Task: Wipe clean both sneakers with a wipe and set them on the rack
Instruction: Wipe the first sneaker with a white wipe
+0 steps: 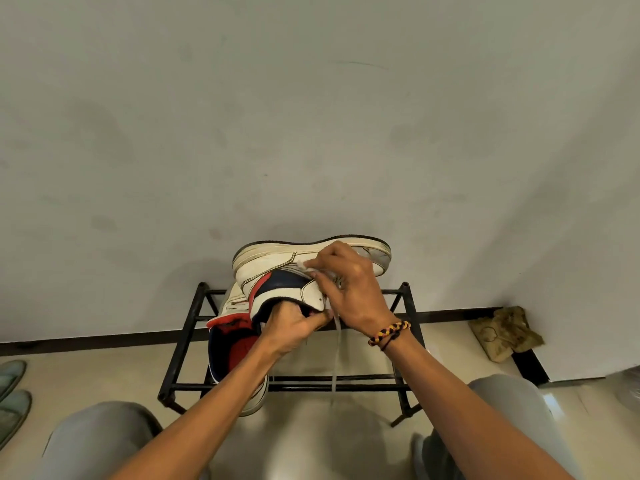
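Note:
A white, navy and red high-top sneaker point(277, 268) is held on its side above the rack, sole turned toward the wall. My left hand point(294, 327) grips its collar, fingers curled inside the opening. My right hand point(346, 282) presses a small white wipe point(304, 266) against the sneaker's side, fingers curled over it. A white lace dangles down from the sneaker. The second sneaker point(235, 341), same colours, stands on the black metal rack point(408, 299) at its left side, partly hidden by my left forearm.
The rack stands against a pale wall on a cream floor. A crumpled brown bag point(505, 332) lies in the corner at the right. Grey-green slippers point(12, 393) sit at the far left. My knees in grey trousers frame the bottom of the view.

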